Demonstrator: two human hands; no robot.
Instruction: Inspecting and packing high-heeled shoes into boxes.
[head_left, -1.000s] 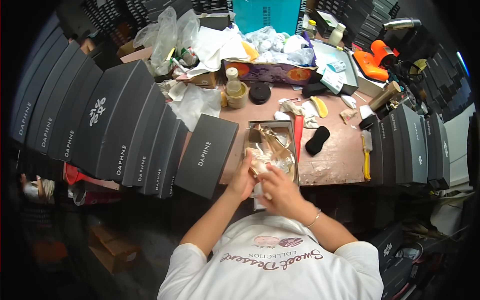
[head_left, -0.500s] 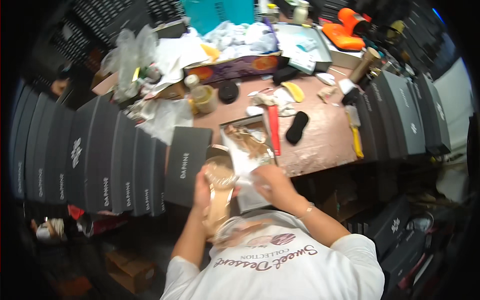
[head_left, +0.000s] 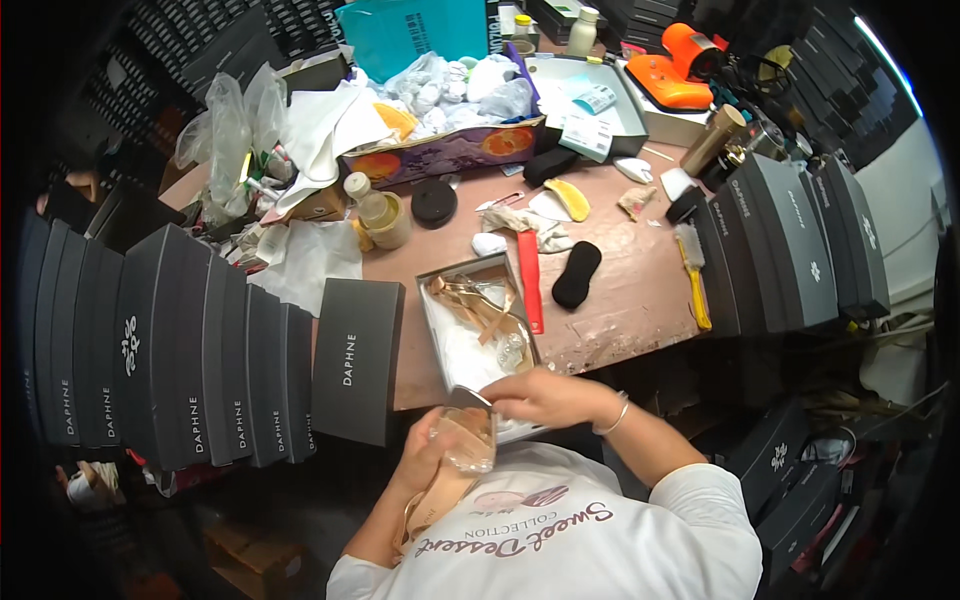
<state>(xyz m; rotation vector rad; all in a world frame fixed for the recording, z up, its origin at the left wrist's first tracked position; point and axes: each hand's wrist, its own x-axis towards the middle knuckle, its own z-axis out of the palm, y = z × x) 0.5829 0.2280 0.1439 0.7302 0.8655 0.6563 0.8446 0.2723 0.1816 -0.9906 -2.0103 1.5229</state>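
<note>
One tan shoe (head_left: 447, 483) lies in my left hand (head_left: 425, 446), grasped in front of my shirt (head_left: 560, 520). My right hand (head_left: 545, 397) is at its toe; whether it grips, I cannot tell. Beyond: one open box (head_left: 433, 335) containing one second shoe (head_left: 490, 308); right of it, one red strip (head_left: 530, 285), one black pad (head_left: 577, 275).

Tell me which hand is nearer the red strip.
Right. In the picture, the right hand is below the red strip; the left hand is lower and farther left.

Shoebox (head_left: 431, 322) lies open above, red strip (head_left: 530, 282) beside.
</note>
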